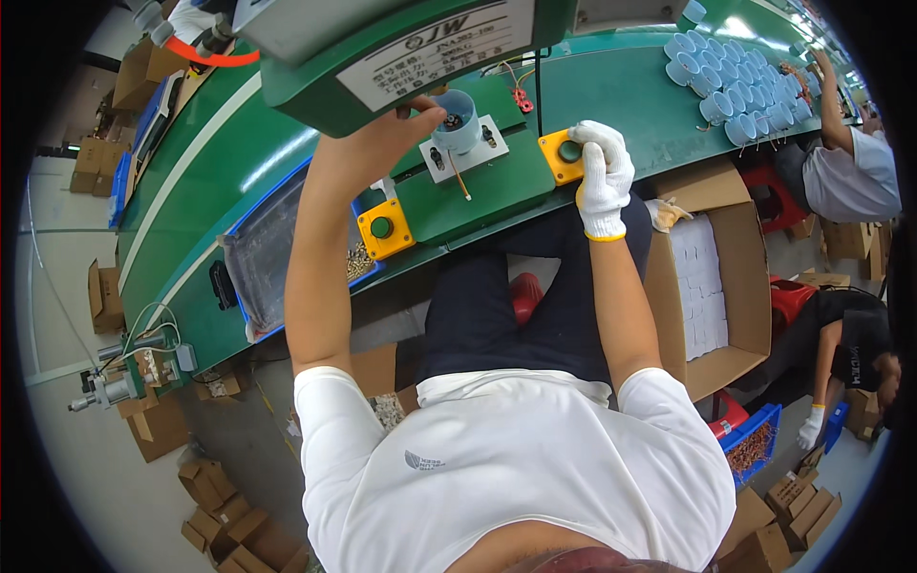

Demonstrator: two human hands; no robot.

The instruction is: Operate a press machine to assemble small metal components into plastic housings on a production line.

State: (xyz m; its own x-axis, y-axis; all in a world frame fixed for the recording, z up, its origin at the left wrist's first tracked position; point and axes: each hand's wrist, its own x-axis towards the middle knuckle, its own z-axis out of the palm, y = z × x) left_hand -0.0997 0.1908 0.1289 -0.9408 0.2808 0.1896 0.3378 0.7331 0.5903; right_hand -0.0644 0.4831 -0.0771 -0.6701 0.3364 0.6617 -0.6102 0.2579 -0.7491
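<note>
A light blue plastic cup (459, 134) stands in a metal fixture plate (465, 150) on a green base, with dark parts inside and a thin wire (462, 180) hanging out below. My bare left hand (406, 122) reaches in under the green press head (401, 62); its fingers are curled, with the tips at the cup's left rim. The press head partly hides those fingers. My right hand (606, 177), in a white knit glove, is closed at the right edge of a yellow button box (562, 159), its fingertips over the edge beside the dark button.
Another yellow button box (385, 229) with a green button sits left of the fixture. A blue-edged tray (277, 244) is farther left. Many light blue cups (735, 86) cover the table at right. An open carton (753, 277) stands beside my right leg. Two other people work at right.
</note>
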